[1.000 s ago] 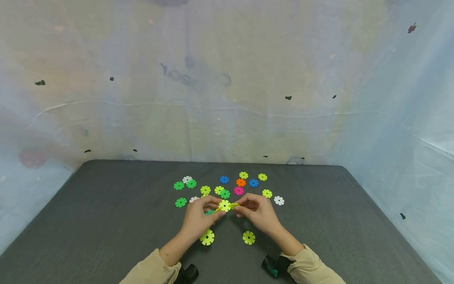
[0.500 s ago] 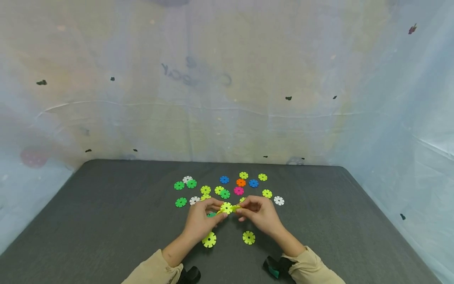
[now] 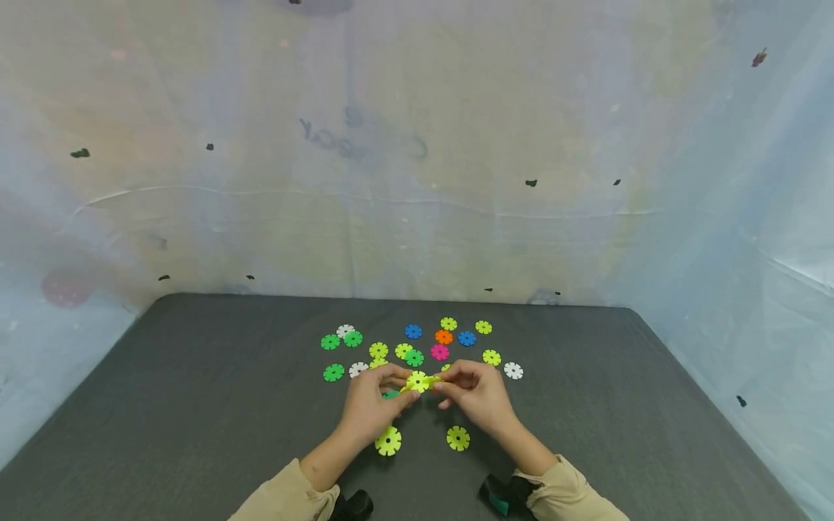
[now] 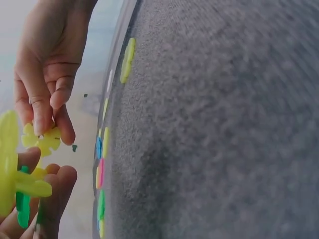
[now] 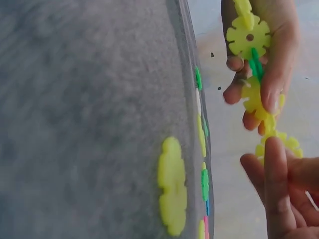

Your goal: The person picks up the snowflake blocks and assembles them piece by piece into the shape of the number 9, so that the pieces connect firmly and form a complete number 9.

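A chain of notched plastic discs, yellow with a green one among them, is held between both hands above the table. My left hand grips it with thumb and fingers around a yellow disc and the green disc. Nearer to me, another yellow disc hangs from the chain below the left hand. With thumb and fingertips my right hand pinches a yellow disc at the chain's right end. In the right wrist view this disc meets its neighbour edge to edge, partly hidden by fingers.
A loose yellow disc lies on the dark grey table between the forearms. Beyond the hands several more are scattered, including a pink disc, an orange disc, and a white disc. A pale sheet hangs behind the table.
The left hand and its chain have shifted slightly right and toward me, and the hanging yellow disc moved with them. The right hand keeps its pinch almost in place. Loose discs lie as before.
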Motion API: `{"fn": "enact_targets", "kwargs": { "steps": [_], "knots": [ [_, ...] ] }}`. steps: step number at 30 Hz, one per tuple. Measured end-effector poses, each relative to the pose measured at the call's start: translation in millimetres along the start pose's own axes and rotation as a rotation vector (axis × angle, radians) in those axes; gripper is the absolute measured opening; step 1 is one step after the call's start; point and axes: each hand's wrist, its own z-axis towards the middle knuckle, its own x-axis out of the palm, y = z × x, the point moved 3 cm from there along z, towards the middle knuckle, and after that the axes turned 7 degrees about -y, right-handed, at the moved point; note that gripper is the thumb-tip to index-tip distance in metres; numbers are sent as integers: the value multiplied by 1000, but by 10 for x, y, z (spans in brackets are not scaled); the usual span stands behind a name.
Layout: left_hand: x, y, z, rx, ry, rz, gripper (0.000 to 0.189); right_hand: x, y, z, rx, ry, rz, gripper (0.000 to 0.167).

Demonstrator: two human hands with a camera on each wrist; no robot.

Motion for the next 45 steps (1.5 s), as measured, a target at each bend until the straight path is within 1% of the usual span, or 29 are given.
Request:
{"fn": "enact_targets", "kwargs": {
  "steps": [3,5,8,15,24,28,33,40,45],
  "knots": [
    [1,-15,4,5,3,14,25,-17,-2,-3,6,20,15,9],
    [-2,-24,8,26,0,35,25,-29,-6,-4,19,36,26,10],
    [-15,-21,9,39,-11,48,24,-38,-6,0,43,60,35,14],
    [-35,50,26,7,-17,29,25,-56,-4,14,88,119,27,21],
    [-105,36,16,-19,-63,13,28,-102,-10,-6,121,166,-19,28],
    [-117,40,18,-20,-66,19,28,-124,-10,-17,132,190,-54,29],
    [-122,51,24,-27,-58,31,28,-156,-28,-47,161,240,-86,27],
    [-131,59,23,-30,-47,15,29,-184,-61,-79,148,320,-128,23],
    [-134,75,22,-20,-46,27,28,-208,-69,-92,131,372,-149,23]
  ]
}}
